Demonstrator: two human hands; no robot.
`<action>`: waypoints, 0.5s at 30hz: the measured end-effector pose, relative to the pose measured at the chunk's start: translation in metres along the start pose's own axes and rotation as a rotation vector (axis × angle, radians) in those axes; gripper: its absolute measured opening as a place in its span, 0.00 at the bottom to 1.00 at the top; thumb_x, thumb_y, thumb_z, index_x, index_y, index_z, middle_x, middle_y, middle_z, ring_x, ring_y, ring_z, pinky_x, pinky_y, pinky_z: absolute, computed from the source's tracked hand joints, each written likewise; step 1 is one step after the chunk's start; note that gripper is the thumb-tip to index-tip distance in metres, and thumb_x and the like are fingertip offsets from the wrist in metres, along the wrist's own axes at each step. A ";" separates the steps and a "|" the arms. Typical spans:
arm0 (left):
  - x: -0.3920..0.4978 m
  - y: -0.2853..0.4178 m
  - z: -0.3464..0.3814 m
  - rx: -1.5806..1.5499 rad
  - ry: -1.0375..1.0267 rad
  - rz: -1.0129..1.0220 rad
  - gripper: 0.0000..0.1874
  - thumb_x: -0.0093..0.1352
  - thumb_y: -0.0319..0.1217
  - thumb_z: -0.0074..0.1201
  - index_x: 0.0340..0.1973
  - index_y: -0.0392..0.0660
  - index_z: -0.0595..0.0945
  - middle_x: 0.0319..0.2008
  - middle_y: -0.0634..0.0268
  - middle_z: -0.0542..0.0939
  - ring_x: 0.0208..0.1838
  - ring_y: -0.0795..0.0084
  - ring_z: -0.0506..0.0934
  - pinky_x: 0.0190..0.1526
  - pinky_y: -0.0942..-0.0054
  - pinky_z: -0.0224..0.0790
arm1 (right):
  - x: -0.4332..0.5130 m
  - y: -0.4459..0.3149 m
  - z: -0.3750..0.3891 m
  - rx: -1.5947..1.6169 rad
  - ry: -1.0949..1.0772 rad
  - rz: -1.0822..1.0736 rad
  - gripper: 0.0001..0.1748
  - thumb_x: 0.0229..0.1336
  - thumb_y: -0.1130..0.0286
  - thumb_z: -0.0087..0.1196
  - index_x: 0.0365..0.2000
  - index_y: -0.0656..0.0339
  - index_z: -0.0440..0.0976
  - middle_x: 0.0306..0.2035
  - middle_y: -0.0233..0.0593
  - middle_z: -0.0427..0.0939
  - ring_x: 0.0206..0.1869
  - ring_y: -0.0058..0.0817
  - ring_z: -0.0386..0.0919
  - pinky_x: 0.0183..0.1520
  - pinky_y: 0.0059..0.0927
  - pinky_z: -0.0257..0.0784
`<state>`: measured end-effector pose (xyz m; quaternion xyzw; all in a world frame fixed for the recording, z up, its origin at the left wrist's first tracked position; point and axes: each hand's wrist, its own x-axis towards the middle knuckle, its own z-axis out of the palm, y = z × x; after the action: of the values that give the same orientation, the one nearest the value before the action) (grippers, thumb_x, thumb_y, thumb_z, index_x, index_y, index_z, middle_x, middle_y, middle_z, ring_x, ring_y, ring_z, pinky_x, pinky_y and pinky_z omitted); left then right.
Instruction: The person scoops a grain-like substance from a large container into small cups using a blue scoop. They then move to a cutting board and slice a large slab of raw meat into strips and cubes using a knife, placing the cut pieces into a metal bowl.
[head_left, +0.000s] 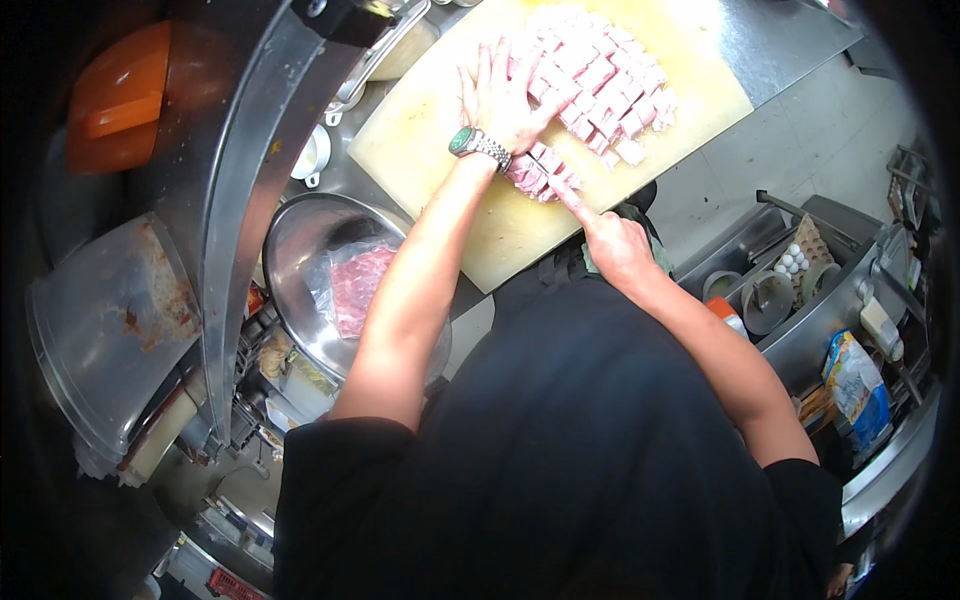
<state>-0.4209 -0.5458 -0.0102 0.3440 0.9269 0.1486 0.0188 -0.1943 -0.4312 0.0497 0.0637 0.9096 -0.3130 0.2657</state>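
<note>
My left hand (506, 105), with a wristwatch (480, 144) on its wrist, lies flat with fingers spread at the left side of the diced raw meat (607, 82). My right hand (619, 244) is curled round a knife whose handle it hides. Its index finger stretches along the spine; only a thin dark line of the blade (537, 162) shows. That blade stands in a smaller portion of cut meat (531, 178), just below my left palm. All the meat rests on a pale yellow cutting board (495, 247).
Left of the board, a steel bowl (289, 232) holds a bagged slab of raw meat (360, 289). A curved metal edge (247, 187) rises further left, near a clear plastic container (112, 322). To the right is a steel unit (847, 285) with eggs (791, 259) in it.
</note>
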 end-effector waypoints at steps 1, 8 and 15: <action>-0.001 -0.001 0.001 0.018 0.010 0.006 0.51 0.63 0.72 0.51 0.75 0.58 0.65 0.79 0.50 0.55 0.82 0.43 0.46 0.77 0.33 0.30 | 0.003 0.003 0.003 -0.019 -0.004 0.003 0.50 0.56 0.81 0.39 0.75 0.27 0.50 0.31 0.59 0.81 0.33 0.56 0.82 0.39 0.56 0.78; 0.006 -0.006 -0.004 -0.274 0.086 -0.013 0.45 0.64 0.61 0.59 0.71 0.50 0.69 0.75 0.48 0.62 0.78 0.43 0.57 0.77 0.43 0.45 | 0.003 0.009 0.006 0.046 0.069 -0.040 0.39 0.67 0.75 0.43 0.74 0.33 0.53 0.32 0.62 0.81 0.33 0.60 0.81 0.39 0.59 0.77; -0.014 -0.031 -0.016 -0.743 0.801 -0.556 0.16 0.71 0.31 0.57 0.52 0.37 0.79 0.54 0.48 0.78 0.59 0.55 0.76 0.62 0.59 0.69 | 0.001 -0.029 -0.027 0.021 0.259 -0.176 0.36 0.63 0.77 0.39 0.71 0.42 0.64 0.69 0.61 0.61 0.67 0.56 0.66 0.63 0.53 0.71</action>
<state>-0.4321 -0.5813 -0.0048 -0.0228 0.8033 0.5691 -0.1742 -0.2151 -0.4377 0.0825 0.0262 0.9350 -0.3337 0.1172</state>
